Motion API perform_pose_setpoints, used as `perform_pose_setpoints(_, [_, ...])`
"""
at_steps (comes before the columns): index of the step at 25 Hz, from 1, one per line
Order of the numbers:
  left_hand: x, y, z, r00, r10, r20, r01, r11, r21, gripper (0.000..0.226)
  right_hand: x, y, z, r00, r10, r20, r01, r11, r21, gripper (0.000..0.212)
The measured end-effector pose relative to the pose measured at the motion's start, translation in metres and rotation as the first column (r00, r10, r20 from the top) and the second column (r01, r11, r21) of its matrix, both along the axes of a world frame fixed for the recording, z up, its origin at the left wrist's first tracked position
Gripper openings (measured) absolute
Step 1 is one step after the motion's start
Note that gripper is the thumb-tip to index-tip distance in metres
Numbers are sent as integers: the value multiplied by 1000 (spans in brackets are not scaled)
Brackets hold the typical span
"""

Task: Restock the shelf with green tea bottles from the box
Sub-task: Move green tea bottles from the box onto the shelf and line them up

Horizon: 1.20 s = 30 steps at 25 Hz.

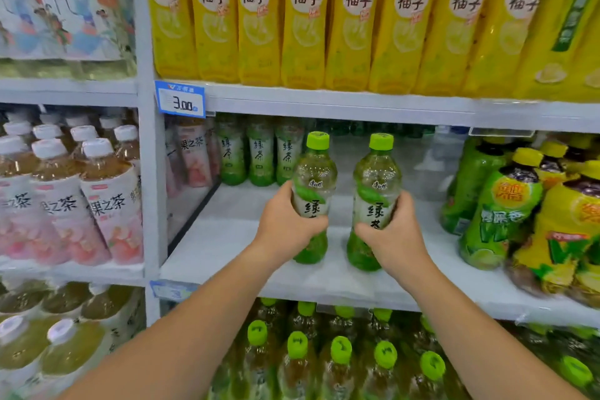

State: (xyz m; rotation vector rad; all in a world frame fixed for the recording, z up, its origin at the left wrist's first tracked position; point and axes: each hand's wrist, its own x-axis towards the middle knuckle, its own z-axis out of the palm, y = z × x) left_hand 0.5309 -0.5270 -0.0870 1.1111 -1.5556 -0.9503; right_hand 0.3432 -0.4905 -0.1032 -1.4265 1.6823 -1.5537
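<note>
I hold two green tea bottles upright over the middle white shelf (227, 237). My left hand (285, 224) grips the left bottle (313, 172) round its label. The right bottle (376, 178) is gripped the same way by my right hand (393, 234). Both have lime-green caps and their bases sit at or just above the shelf board. At the back of this shelf stand three more green tea bottles (259, 156). No box is in view.
Pink peach tea bottles (194, 156) stand at the shelf's back left, green and yellow juice bottles (506, 211) crowd its right side. Yellow honey-pomelo bottles (305, 16) fill the shelf above, green-capped bottles (341, 351) the shelf below. A blue price tag (180, 102) reads 3.00.
</note>
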Motion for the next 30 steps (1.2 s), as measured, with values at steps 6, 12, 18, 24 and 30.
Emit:
perform_pose_setpoints(6, [6, -13, -6, 999, -52, -7, 52, 999, -8, 52, -2, 2, -14, 996, 81, -26, -82, 997, -14, 64])
perform_pose_setpoints(12, [30, 2, -29, 972, -20, 233, 32, 998, -45, 118, -19, 34, -22, 956, 128, -263, -111, 991, 80, 91])
perform_pose_setpoints(18, [20, -1, -47, 979, 95, 180, -58, 978, -202, 55, -18, 19, -30, 961, 77, -267, -71, 997, 33, 39])
perform_pose_setpoints(24, [5, -35, -40, 976, 82, 203, -44, 982, -183, 35, -26, -31, -28, 954, 70, -290, -61, 997, 41, 28])
perform_pose_setpoints(30, [-23, -87, -42, 964, 180, 197, -137, 968, -212, 32, -33, -95, -33, 950, 74, -302, -61, 997, 50, 30])
